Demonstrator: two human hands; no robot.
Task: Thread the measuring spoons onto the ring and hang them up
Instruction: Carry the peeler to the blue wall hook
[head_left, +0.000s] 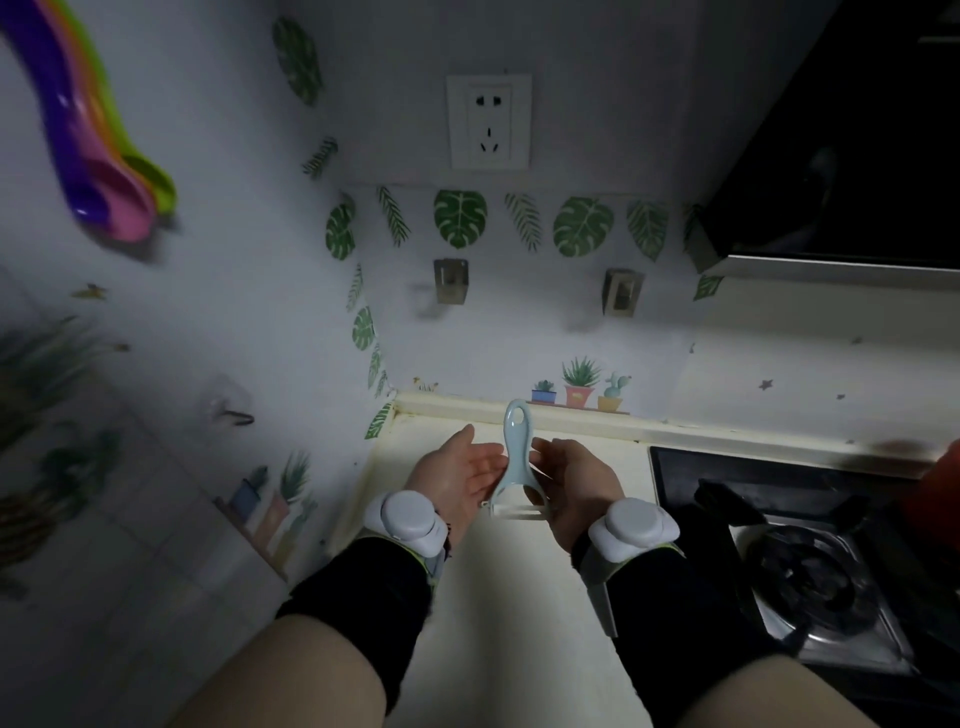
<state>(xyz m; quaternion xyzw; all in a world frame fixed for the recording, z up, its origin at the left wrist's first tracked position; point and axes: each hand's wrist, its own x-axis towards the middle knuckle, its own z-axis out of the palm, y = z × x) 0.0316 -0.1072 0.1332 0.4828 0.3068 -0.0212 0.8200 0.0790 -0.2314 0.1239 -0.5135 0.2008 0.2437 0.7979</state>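
The purple, pink and green plastic measuring spoons (117, 195) hang on the wall, so the task seems finished. The right hand (579, 480) grips a pale-blue plastic peeler (516, 457), the left hand (457, 475) has straight fingers; next, set it aside

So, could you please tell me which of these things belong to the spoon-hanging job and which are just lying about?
Job: stacked purple, pink, orange and green plastic measuring spoons, hanging against the wall.
Lying about: pale blue plastic peeler, held by the right hand; white wall socket; black gas stove.
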